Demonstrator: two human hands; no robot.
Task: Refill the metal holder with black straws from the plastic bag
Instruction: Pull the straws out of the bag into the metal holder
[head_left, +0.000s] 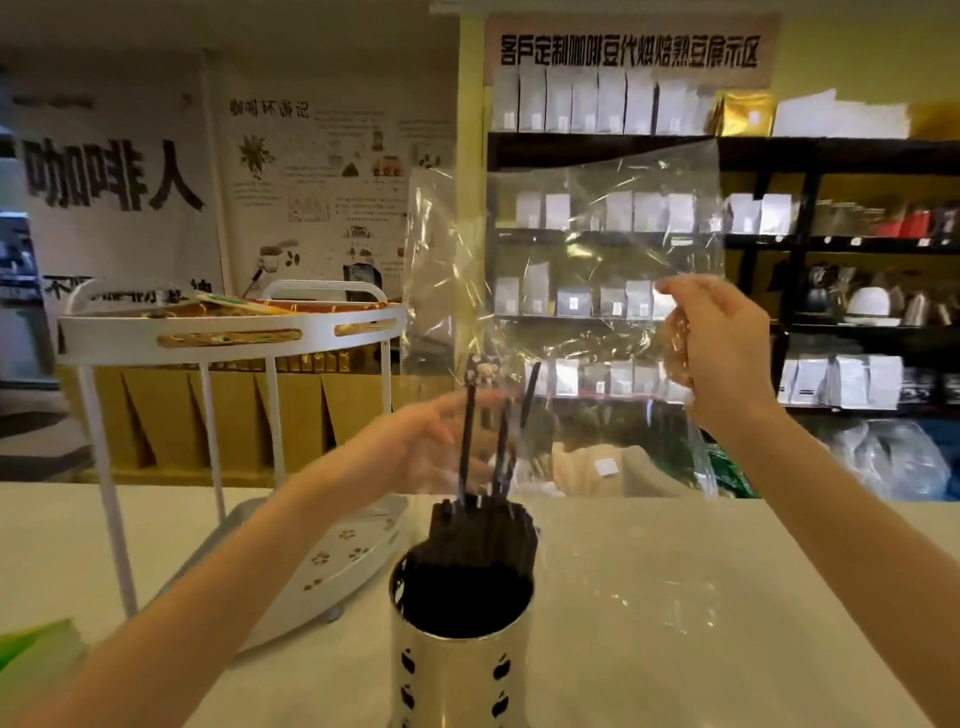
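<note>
A shiny metal holder (457, 670) with dark cut-out shapes stands on the white counter, near the bottom centre. It is packed with black straws (480, 545). A few more black straws (470, 441) stick up above the bundle, still inside the lower part of a clear plastic bag (597, 249). The bag hangs upright over the holder. My right hand (722, 348) pinches its right edge, raised at shelf height. My left hand (431, 447) is blurred and curls around the bag's lower part with the loose straws.
A white two-tier tray stand (228, 338) with a patterned base sits on the counter to the left. A green item (31, 649) lies at the left edge. Behind the counter are dark shelves (831, 156) of white pouches and kettles.
</note>
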